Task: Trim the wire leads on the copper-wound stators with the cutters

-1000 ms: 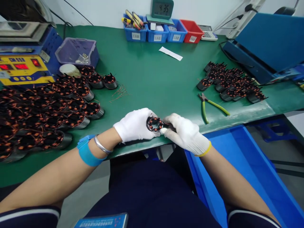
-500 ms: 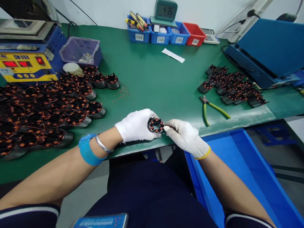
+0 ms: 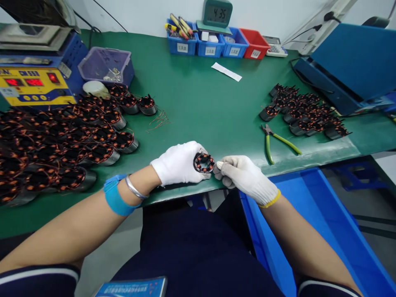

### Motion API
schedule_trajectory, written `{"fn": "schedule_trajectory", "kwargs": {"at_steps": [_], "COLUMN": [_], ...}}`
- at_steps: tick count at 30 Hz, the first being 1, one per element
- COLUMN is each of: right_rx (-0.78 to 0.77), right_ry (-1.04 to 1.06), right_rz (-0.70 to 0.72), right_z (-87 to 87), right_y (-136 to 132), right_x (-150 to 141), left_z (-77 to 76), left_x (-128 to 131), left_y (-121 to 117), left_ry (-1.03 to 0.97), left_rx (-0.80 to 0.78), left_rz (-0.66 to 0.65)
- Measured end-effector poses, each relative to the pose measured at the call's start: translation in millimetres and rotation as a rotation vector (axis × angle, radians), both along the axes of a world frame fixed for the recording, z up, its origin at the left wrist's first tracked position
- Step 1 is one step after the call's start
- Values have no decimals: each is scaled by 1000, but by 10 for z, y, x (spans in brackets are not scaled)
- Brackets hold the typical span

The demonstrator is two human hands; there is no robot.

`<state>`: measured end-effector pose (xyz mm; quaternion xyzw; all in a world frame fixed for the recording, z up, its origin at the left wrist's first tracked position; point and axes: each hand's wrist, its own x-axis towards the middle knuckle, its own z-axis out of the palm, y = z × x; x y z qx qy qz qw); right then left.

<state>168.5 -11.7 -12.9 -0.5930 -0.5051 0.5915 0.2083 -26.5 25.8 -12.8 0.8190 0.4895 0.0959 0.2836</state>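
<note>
My left hand (image 3: 177, 163), in a white glove, is wrapped round a small round stator (image 3: 203, 162) with copper windings, held just above the near edge of the green mat (image 3: 204, 103). My right hand (image 3: 244, 175), also gloved, pinches at the stator's right side with thumb and forefinger; what it pinches is too small to make out. A blue strap and a metal bangle sit on my left wrist.
A large heap of wound stators (image 3: 58, 140) fills the left of the mat, a smaller group (image 3: 305, 113) lies at the right. Green-handled pliers (image 3: 274, 140) lie right of my hands. Bins (image 3: 216, 43), a clock, a yellow-panelled machine (image 3: 34, 80) and a blue crate (image 3: 312, 222) surround the bench.
My right hand has slid slightly right and down off the stator's face, now pinching at its right edge. My left hand keeps hold of the stator in the same place.
</note>
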Motion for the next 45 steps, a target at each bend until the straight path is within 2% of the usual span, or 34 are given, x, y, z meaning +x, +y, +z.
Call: {"fn": "schedule_trajectory", "kwargs": {"at_steps": [8,12,15,17,19,20,22,24,26,31,34,37,41,45], "right_rx": [96,157,216,245,251,245,219,197,197,284,302,292,235,169], "right_ry": [-113,-171,-237,-271,-286,-286,-257,-215,-231,-358,-364,-376,-266,-109], "right_rz": [70,98,137,159,167,166,160,165,193,243,233,224,169,77], "right_z": [-111,-154,-164,-169,-172,-170,-152,-115,-68,2,7,3,-47,-84], "right_y": [-16,-30,-36,-37,-34,-32,-25,-17,-9,-11,-18,-16,-15,-50], "right_x": [47,56,58,60,61,60,53,41,25,5,8,15,51,157], "left_z": [-50,-109,-86,-35,19,37,40,-1,-59,-111,-99,-103,-113,-134], "left_x": [6,-10,-59,-101,-139,-154,-168,-160,-138,-91,-78,-48,14,55], "left_y": [49,134,134,88,25,-4,-44,-54,-41,-3,-10,-31,-58,-82], "left_ry": [-204,-277,-130,-44,-129,-204,-274,-220,-152,-95,-113,-182,-179,-119], "left_rx": [-80,-34,22,169,339,370,292,144,77,143,164,133,89,165], "left_rz": [37,171,305,348,287,201,-25,-152,-159,-154,-181,-140,-106,-160]}}
